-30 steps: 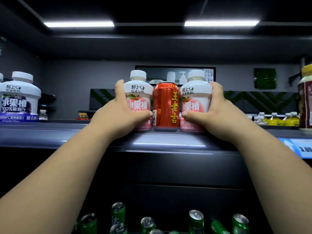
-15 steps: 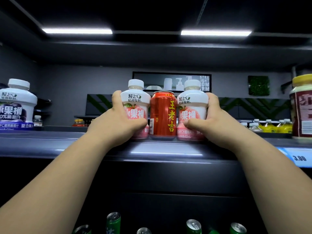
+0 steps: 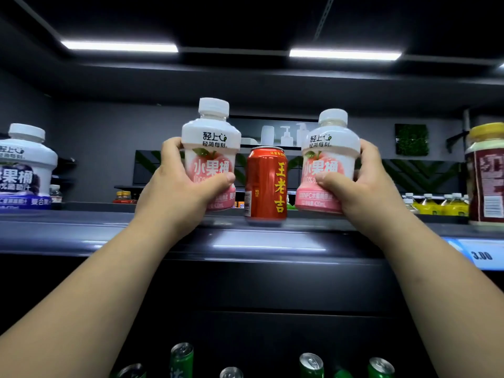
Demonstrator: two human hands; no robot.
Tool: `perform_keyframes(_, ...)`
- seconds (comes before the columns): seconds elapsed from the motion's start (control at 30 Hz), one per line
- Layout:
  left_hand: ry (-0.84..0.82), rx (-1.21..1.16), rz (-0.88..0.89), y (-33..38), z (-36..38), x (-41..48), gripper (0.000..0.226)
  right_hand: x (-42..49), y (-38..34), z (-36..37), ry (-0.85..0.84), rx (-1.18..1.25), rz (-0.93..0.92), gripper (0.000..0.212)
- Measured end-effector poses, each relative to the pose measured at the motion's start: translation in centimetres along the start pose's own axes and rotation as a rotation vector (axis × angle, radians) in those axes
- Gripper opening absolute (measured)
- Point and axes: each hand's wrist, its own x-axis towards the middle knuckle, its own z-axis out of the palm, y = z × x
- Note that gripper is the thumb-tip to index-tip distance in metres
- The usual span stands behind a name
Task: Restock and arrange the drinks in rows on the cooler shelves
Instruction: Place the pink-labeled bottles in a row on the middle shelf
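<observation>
Two squat white bottles with pink peach labels are up at the dark cooler shelf (image 3: 272, 238). My left hand (image 3: 177, 189) grips the left peach bottle (image 3: 211, 148), raised a little off the shelf. My right hand (image 3: 360, 186) grips the right peach bottle (image 3: 330, 154), also slightly lifted. Between them a red can (image 3: 266, 184) with yellow characters stands alone on the shelf, with a gap on each side.
A white bottle with a purple label (image 3: 26, 170) stands at the shelf's far left. A brown-labelled jar with a yellow lid (image 3: 485, 173) stands at the far right, above a price tag (image 3: 482, 255). Several green cans (image 3: 181, 358) sit on the level below.
Both peach bottles were pressed against the red can on the shelf. Now they have moved outward and up, away from the can, each still held.
</observation>
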Motion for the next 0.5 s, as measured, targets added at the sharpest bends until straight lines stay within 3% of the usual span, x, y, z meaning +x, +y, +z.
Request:
perform_keyframes(0.2,0.058,-0.106,0.019,0.1,-0.4,-0.6,0.075,-0.3,-0.5,0.2,-0.038,-0.056,0.008,0.067)
perform_keyframes(0.37,0.034,-0.116,0.075,1.7,-0.9,-1.8,0.073,-1.3,-1.5,-1.0,-0.025,-0.002,-0.049,0.078)
perform_keyframes(0.5,-0.05,-0.26,0.036,3.6,-0.8,-3.9,0.074,-3.3,-2.5,-3.7,-0.058,0.036,-0.095,0.078)
